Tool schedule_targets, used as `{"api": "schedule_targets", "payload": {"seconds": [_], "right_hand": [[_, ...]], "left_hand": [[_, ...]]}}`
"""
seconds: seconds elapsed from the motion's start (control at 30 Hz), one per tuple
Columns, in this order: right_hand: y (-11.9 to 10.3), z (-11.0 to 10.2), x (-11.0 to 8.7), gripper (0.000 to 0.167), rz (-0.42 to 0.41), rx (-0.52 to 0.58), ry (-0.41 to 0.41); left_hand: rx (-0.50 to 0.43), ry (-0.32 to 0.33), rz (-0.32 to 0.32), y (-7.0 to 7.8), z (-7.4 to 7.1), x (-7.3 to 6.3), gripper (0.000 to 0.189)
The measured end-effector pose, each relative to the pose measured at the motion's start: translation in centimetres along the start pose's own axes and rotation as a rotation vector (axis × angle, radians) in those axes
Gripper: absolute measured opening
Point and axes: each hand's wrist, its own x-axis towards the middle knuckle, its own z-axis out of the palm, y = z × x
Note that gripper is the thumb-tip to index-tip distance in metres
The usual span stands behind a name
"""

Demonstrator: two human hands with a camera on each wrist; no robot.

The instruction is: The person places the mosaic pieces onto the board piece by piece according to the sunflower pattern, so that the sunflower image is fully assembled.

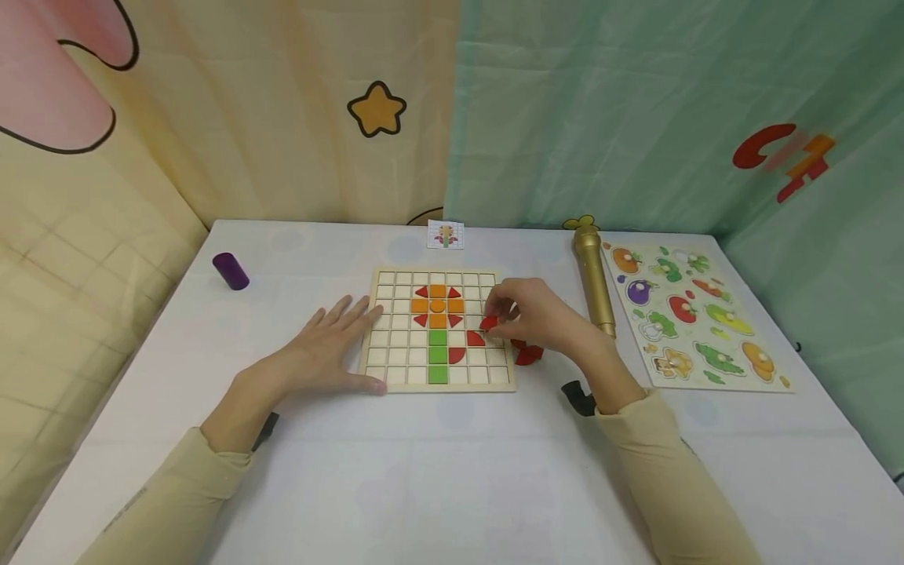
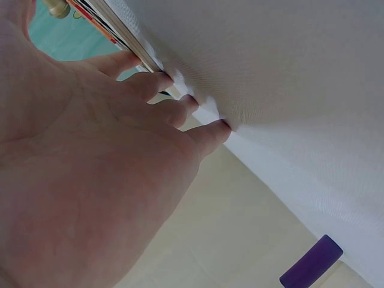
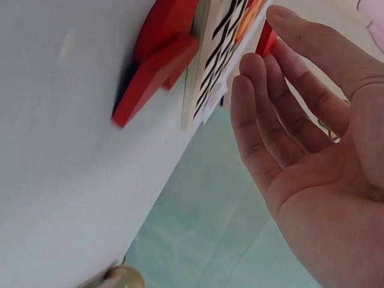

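Honestly, the red piece (image 1: 489, 322) is tough to make out: the right hand (image 1: 537, 314) has it pinched in the fingertips over the right side of the grid board (image 1: 402, 370), and the right wrist view just gets a thin edge. That hand also blocks some squares and part of the board's right edge. The loose red pieces (image 1: 530, 356) right of the board overlap, so I can't count them; at least two. In the left wrist view the board's just a cut-off sliver, upper left.

Left hand (image 1: 314, 345), left of centre in the head view, is spread flat along the board's left edge, not gripping anything.

Counting what's visible on the grid: four orange squares (image 1: 438, 291), one orange circle (image 1: 438, 306), four red triangles (image 1: 454, 293), three green squares (image 1: 438, 355), two red quarter-rounds (image 1: 457, 355). One small card (image 1: 446, 235) sits top centre, its print too tiny to read properly. One purple cylinder (image 1: 231, 271), upper left.
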Motion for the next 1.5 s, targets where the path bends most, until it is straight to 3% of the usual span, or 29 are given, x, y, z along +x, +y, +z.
{"api": "schedule_targets", "payload": {"seconds": [0.4,1.1,1.3,1.5], "right_hand": [[-3.0,2.4,2.1,0.023,-0.114,-0.038,-0.055],[-3.2,3.4,2.6,0.011,-0.219,-0.016,-0.021],[-3.2,3.5,2.6,0.012,-0.205,-0.032,-0.023],[-1.6,2.8,1.1,0.011,-0.171,-0.034,-0.049]], "left_hand": [[0.006,0.003,0.002,-0.3,-0.5,-0.6,0.124],[0.027,0.006,-0.009,-1.1,-1.7,-1.2,0.124],[0.019,0.016,-0.008,-1.3,-1.2,-1.0,0.123],[-0.008,0.013,0.009,-0.1,0.7,0.0,0.123]]}}
